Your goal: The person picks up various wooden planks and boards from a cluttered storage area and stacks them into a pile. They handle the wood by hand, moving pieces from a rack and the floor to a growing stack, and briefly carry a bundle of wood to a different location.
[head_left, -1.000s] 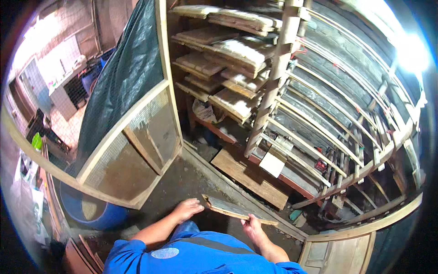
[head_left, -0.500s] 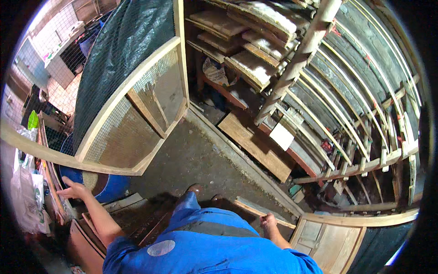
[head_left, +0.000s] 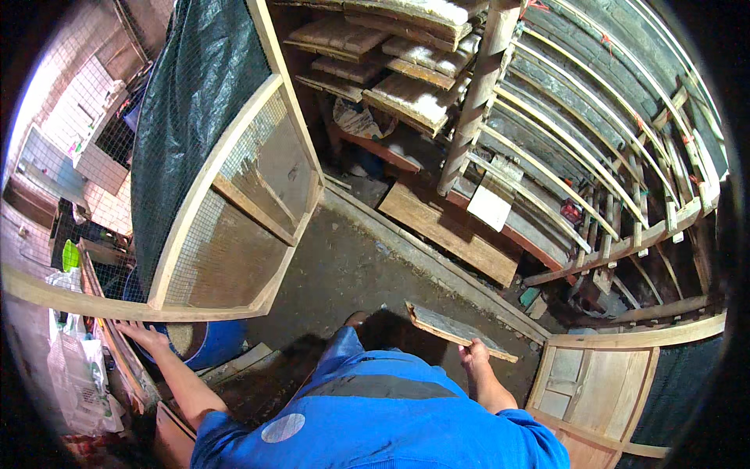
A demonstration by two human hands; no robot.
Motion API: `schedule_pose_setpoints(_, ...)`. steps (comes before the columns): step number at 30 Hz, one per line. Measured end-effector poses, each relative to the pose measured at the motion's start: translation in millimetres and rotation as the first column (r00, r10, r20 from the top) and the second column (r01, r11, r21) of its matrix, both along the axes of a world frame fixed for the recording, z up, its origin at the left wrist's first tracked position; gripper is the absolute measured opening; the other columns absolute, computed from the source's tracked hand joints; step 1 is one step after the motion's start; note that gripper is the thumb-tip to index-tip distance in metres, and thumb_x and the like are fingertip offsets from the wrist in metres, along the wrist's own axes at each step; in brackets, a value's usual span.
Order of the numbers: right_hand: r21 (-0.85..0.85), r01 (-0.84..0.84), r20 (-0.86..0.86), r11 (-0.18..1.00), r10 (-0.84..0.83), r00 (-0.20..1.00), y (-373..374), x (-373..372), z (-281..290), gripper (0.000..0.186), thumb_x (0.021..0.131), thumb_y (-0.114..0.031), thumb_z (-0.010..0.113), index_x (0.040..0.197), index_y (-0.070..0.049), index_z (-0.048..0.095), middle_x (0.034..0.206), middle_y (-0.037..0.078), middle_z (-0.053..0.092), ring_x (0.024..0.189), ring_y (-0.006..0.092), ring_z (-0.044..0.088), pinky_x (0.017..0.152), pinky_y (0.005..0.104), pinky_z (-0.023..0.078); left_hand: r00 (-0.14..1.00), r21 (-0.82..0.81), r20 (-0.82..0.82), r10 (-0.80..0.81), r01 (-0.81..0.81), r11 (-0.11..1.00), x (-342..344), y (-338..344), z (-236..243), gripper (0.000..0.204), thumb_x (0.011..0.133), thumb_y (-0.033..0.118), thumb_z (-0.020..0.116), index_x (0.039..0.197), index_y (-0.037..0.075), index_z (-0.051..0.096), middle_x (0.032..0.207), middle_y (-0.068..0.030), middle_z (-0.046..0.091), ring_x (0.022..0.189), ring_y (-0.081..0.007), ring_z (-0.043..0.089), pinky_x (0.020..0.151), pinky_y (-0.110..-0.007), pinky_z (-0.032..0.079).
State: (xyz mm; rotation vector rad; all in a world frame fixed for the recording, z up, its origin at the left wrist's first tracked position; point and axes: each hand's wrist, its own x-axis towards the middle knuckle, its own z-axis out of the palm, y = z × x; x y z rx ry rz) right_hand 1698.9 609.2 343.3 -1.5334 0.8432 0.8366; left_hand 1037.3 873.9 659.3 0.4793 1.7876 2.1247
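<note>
My right hand (head_left: 473, 355) is closed round the near edge of a flat wooden board (head_left: 447, 325), which has a grey, worn face and is held tilted above the floor on my right. On my left, my left hand (head_left: 144, 338) is stretched out with its fingers extended, close beneath the lower rail of a wooden-framed mesh door (head_left: 211, 314). Whether the fingertips touch the rail I cannot tell. A blue barrel (head_left: 212, 349) with pale grainy stuff in it stands just right of that hand.
A wooden sill (head_left: 437, 273) crosses the concrete floor (head_left: 336, 250). Beyond it are stacked dusty trays (head_left: 406, 102), a round post (head_left: 478, 102), a slatted rack (head_left: 578, 156) and a plank (head_left: 445, 234). A second wooden door panel (head_left: 601, 391) stands at right; plastic bags (head_left: 74, 375) hang at left.
My right hand has raised the board and brought it forward, so more of it shows. My left hand has moved to beneath the mesh door's lower rail. The whole view has shifted slightly.
</note>
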Motion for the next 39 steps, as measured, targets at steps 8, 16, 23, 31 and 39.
schedule_pose_setpoints(8, 0.084, -0.162, -0.038, 0.983, 0.166, 0.985, 15, -1, -21, 0.019, 0.078, -0.01, 0.063, 0.089, 0.003, 0.053, 0.087, 0.014, 0.053, 0.068, 0.0235, 0.056, 0.048, 0.0323, 0.056, 0.985, -0.047, 0.02, -0.169, 0.17, 0.984, -12, -74, -23, 0.079, 0.085, 0.066, 0.034, 0.133, 0.003, 0.034, 0.129, -0.0176, 0.042, 0.119, -0.0267, 0.042, 0.102, -0.039, 0.027)
schedule_pose_setpoints(16, -0.032, -0.192, 0.048, 0.981, 0.194, 0.98, 25, 1, -7, 0.018, 0.078, -0.008, 0.062, 0.089, 0.004, 0.054, 0.085, 0.014, 0.055, 0.067, 0.0251, 0.056, 0.051, 0.0375, 0.054, 0.847, 0.064, -0.081, -0.526, 0.531, 0.845, 24, -129, -39, 0.036, 0.088, 0.026, 0.058, 0.114, 0.001, 0.05, 0.095, -0.0063, 0.059, 0.085, -0.0168, 0.058, 0.079, -0.032, 0.045)
schedule_pose_setpoints(23, -0.053, -0.135, 0.064, 0.989, 0.139, 0.988, 21, 10, -1, 0.018, 0.078, -0.007, 0.062, 0.089, 0.005, 0.054, 0.082, 0.015, 0.056, 0.063, 0.025, 0.057, 0.047, 0.0357, 0.054, 0.753, -0.312, -0.295, -0.588, 0.505, 0.804, 81, -145, -14, 0.036, 0.074, 0.012, 0.074, 0.104, 0.0, 0.058, 0.091, -0.0027, 0.061, 0.082, -0.0123, 0.056, 0.078, -0.026, 0.044)
schedule_pose_setpoints(31, -0.077, -0.091, 0.061, 0.993, 0.096, 0.993, 0, 17, 8, 0.028, 0.078, -0.007, 0.062, 0.102, 0.005, 0.053, 0.093, 0.016, 0.056, 0.066, 0.0265, 0.058, 0.043, 0.0328, 0.053, 0.473, -0.314, -0.589, -0.656, 0.614, 0.724, 163, -144, 13, 0.108, 0.045, 0.048, 0.084, 0.131, 0.002, 0.037, 0.116, -0.0077, 0.043, 0.107, -0.0215, 0.042, 0.093, -0.033, 0.037)
schedule_pose_setpoints(39, -0.059, -0.001, 0.032, 0.998, 0.003, 0.999, -46, 21, -4, 0.032, 0.077, -0.007, 0.063, 0.104, 0.006, 0.051, 0.09, 0.017, 0.058, 0.066, 0.0268, 0.06, 0.043, 0.0344, 0.051, 0.171, -0.451, -0.587, -0.792, 0.743, 0.495, 199, -120, -35, 0.099, 0.053, 0.017, 0.087, 0.133, 0.003, 0.03, 0.137, -0.0139, 0.032, 0.123, -0.0213, 0.034, 0.098, -0.041, 0.035)
